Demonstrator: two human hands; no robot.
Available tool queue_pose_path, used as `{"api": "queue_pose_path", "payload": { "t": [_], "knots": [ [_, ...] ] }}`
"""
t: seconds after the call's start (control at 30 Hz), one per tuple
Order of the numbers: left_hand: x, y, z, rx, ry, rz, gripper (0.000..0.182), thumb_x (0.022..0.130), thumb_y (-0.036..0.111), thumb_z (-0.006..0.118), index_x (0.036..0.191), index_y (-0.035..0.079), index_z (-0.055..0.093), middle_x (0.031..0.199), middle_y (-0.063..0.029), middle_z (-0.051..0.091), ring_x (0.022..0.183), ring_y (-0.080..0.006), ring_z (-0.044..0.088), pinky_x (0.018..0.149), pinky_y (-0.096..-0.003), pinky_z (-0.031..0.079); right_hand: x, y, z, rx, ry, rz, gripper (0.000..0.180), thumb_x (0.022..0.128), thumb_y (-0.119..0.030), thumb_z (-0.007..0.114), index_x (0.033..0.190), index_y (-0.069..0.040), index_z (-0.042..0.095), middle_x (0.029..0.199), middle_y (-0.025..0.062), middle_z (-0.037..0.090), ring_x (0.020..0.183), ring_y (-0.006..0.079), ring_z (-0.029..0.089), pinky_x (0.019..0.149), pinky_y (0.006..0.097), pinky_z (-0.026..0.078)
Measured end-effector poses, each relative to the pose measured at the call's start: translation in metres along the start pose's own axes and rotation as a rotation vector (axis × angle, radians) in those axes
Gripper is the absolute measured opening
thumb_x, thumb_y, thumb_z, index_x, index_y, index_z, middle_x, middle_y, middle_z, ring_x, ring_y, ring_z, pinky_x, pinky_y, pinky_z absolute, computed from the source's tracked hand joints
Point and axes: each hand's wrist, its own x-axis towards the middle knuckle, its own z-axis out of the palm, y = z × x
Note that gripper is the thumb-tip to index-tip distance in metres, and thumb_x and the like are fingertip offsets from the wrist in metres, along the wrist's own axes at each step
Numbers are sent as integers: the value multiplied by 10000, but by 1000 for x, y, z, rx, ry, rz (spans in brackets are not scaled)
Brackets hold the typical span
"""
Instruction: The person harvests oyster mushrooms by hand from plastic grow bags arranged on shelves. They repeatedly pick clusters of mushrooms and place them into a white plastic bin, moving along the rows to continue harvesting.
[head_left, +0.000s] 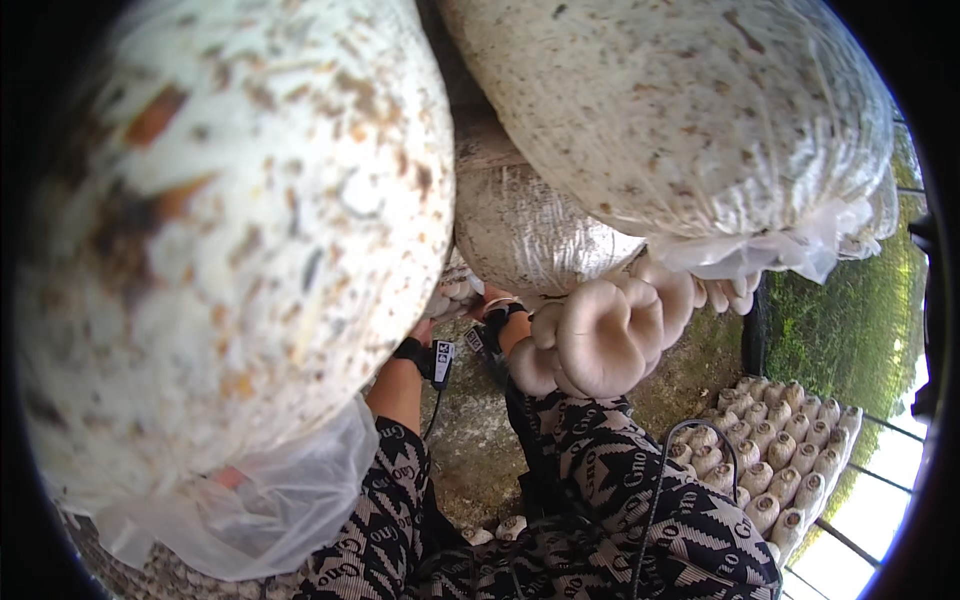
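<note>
Low between hanging-over mushroom substrate bags, my right hand (493, 294) reaches in beside a small cluster of pale mushrooms (448, 300). My left hand (423, 331) is just below that cluster, its fingers mostly hidden by the large white bag (247, 225) close to the camera. What either hand grips is too small and covered to tell. Above my right hand lies another plastic-wrapped bag (532, 232). A big cluster of grey-brown oyster mushrooms (604, 337) overlaps my right forearm in the view.
Another large substrate bag (697, 112) with loose plastic (750, 244) fills the upper right. Crumpled clear plastic (277, 495) hangs from the near bag. Stacked bags (780, 450) stand at right. A black cable (652, 517) crosses my patterned clothing above the stained floor (476, 442).
</note>
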Motion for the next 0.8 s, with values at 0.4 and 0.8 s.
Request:
{"api": "queue_pose_path", "payload": {
  "t": [0.4, 0.8],
  "knots": [
    [-28, 10, 37, -22, 131, -34, 385, 809, 294, 703, 1113, 70, 630, 1093, -75, 630, 991, -223, 615, 824, -424, 509, 0, -10, 9, -22, 34, -25, 490, 897, -342, 616, 1330, -186, 448, 1389, 69, 431, 1175, 247, 508, 902, 472, 495],
    [-199, -5, 26, -324, -23, 86, 578, 835, 287, 710, 1309, 92, 442, 1238, -80, 551, 1142, -236, 554, 899, -418, 493, -128, 68, 95, -651, -538, 791, 446, 918, -320, 593, 1318, -168, 469, 1399, 67, 447, 1196, 240, 521, 904, 465, 503]
  ]
}}
